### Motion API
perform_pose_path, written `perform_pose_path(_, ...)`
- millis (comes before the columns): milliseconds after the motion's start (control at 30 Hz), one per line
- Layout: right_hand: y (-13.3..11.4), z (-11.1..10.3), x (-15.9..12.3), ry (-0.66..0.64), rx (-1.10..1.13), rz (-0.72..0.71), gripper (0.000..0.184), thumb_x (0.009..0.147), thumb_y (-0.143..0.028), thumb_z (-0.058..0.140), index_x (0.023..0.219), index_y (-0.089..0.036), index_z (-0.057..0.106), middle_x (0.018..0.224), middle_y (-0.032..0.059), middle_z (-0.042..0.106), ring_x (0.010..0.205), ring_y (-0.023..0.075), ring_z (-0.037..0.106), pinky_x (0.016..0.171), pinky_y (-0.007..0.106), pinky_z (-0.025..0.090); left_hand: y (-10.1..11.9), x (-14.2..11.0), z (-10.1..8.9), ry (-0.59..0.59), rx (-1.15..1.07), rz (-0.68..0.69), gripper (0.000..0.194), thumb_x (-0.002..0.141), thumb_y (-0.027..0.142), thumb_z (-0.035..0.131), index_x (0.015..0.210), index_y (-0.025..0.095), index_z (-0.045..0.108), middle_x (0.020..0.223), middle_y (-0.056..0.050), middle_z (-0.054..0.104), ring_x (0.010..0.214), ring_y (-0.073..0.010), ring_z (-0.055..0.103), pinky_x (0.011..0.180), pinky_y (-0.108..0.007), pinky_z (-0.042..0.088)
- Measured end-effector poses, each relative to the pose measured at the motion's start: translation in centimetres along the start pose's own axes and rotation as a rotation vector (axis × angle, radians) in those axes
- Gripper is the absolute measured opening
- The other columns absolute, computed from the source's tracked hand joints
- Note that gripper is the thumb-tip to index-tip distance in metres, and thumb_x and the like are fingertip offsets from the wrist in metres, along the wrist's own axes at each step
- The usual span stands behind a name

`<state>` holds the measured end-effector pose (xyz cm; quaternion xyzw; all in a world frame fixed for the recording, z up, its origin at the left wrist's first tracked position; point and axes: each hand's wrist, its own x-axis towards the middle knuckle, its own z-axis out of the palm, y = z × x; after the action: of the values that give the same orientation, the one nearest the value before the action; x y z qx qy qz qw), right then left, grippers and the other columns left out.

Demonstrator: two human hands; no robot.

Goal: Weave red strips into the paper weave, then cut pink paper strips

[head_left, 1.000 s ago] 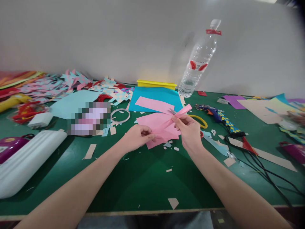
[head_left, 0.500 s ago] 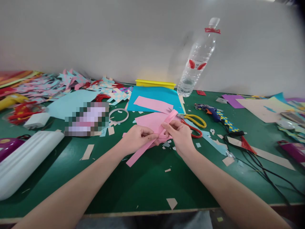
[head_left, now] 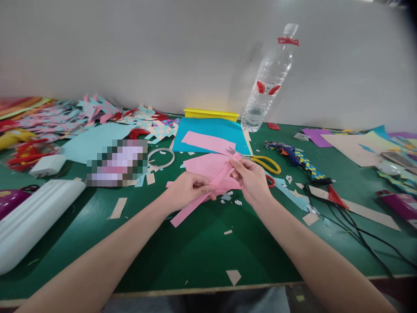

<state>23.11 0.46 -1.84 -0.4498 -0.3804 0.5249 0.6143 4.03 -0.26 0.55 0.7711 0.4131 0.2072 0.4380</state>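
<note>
A long pink paper strip (head_left: 190, 210) runs slantwise between my hands, its lower end jutting out to the left. My left hand (head_left: 192, 189) pinches it near its middle, thumb on top. The thumb and fingers of my right hand (head_left: 249, 176) are closed on its upper end. Under the strip lie more pieces of pink paper (head_left: 203, 164). Scissors with a yellow and a red handle (head_left: 267, 164) lie just beyond my right hand, which partly covers them. A pink rectangle (head_left: 208, 141) rests on a blue sheet (head_left: 182, 145) farther back.
A tilted water bottle (head_left: 269, 80) leans on the grey wall. To the left are a tape ring (head_left: 161, 158), a blurred phone (head_left: 119, 165) and a long white case (head_left: 39, 221). A glue gun (head_left: 289, 155) and black cables (head_left: 355, 234) occupy the right side, among paper scraps.
My right hand has slid along the strip to its upper end, moving slightly right and away from my left hand. The left hand keeps its pinch in nearly the same place.
</note>
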Motion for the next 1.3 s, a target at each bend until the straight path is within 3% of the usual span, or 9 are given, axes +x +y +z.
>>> perform_pose_path(333,0.3,0.0,0.0,0.079,0.013,-0.010,0.025,0.060,-0.036,0.081,0.059,-0.018,0.064,0.047,-0.0049,0.050,0.046,0.0068,0.044,0.050,0.023,0.041,-0.2,0.1,0.0,-0.009,0.041,0.009,0.028,0.087,0.033,0.055,0.073,0.017,0.073,0.067,0.000,0.069,0.054,-0.0105,0.052,0.055,-0.021,0.036)
perform_pose_path(633,-0.1,-0.3,0.4,0.039,0.000,-0.030,0.020,0.064,-0.038,0.077,0.068,-0.019,0.072,0.067,0.0007,0.065,0.050,0.0062,0.046,0.055,0.024,0.046,0.3,-0.1,-0.5,-0.051,0.011,0.004,0.033,0.087,0.032,0.054,0.062,0.015,0.066,0.072,-0.003,0.071,0.062,-0.0126,0.061,0.060,-0.022,0.040)
perform_pose_path(733,-0.4,-0.3,0.4,0.027,-0.056,-0.067,0.019,0.066,-0.038,0.076,0.066,-0.019,0.071,0.063,0.0001,0.064,0.049,0.0065,0.047,0.054,0.023,0.045,-0.1,-0.3,-0.4,-0.068,-0.009,0.012,0.030,0.087,0.036,0.055,0.072,0.014,0.069,0.074,-0.004,0.071,0.065,-0.0141,0.062,0.060,-0.023,0.042)
perform_pose_path(800,-0.5,-0.1,0.1,0.013,-0.141,-0.114,0.020,0.067,-0.038,0.075,0.065,-0.019,0.071,0.061,0.0005,0.064,0.049,0.0081,0.050,0.055,0.025,0.047,-0.3,-0.3,-0.1,-0.042,-0.076,-0.004,0.027,0.085,0.038,0.058,0.091,0.014,0.068,0.085,-0.006,0.072,0.074,-0.0162,0.064,0.066,-0.024,0.045)
perform_pose_path(900,-0.3,0.5,-0.8,-0.034,-0.201,-0.149,0.019,0.068,-0.036,0.074,0.066,-0.018,0.071,0.059,0.0012,0.065,0.054,0.0118,0.058,0.061,0.027,0.051,-0.3,-0.2,0.2,-0.009,-0.166,-0.027,0.040,0.082,0.041,0.062,0.111,0.014,0.061,0.101,-0.009,0.069,0.088,-0.0193,0.065,0.073,-0.027,0.047)
perform_pose_path(1000,0.3,1.3,-1.9,-0.079,-0.159,-0.091,0.019,0.069,-0.036,0.074,0.070,-0.018,0.070,0.061,0.0019,0.067,0.055,0.0139,0.062,0.056,0.028,0.052,0.0,-0.2,0.5,-0.041,-0.215,-0.016,0.036,0.084,0.045,0.058,0.100,0.013,0.066,0.098,-0.008,0.071,0.087,-0.0198,0.065,0.072,-0.027,0.047)
perform_pose_path(1100,0.8,1.8,-2.5,-0.125,-0.150,-0.065,0.019,0.069,-0.037,0.073,0.074,-0.018,0.071,0.056,0.0001,0.064,0.048,0.0128,0.058,0.047,0.026,0.048,0.3,-0.3,0.4,-0.042,-0.181,-0.015,0.034,0.087,0.044,0.055,0.083,0.014,0.070,0.082,-0.006,0.072,0.072,-0.0163,0.064,0.064,-0.024,0.045)
perform_pose_path(1300,0.7,1.1,-1.4,-0.093,-0.128,-0.045,0.019,0.069,-0.036,0.074,0.073,-0.018,0.072,0.054,-0.0010,0.062,0.049,0.0097,0.055,0.056,0.025,0.049,-0.2,-0.3,0.3,-0.026,-0.069,0.014,0.032,0.088,0.039,0.053,0.078,0.016,0.073,0.073,-0.003,0.072,0.060,-0.0130,0.059,0.058,-0.022,0.039)
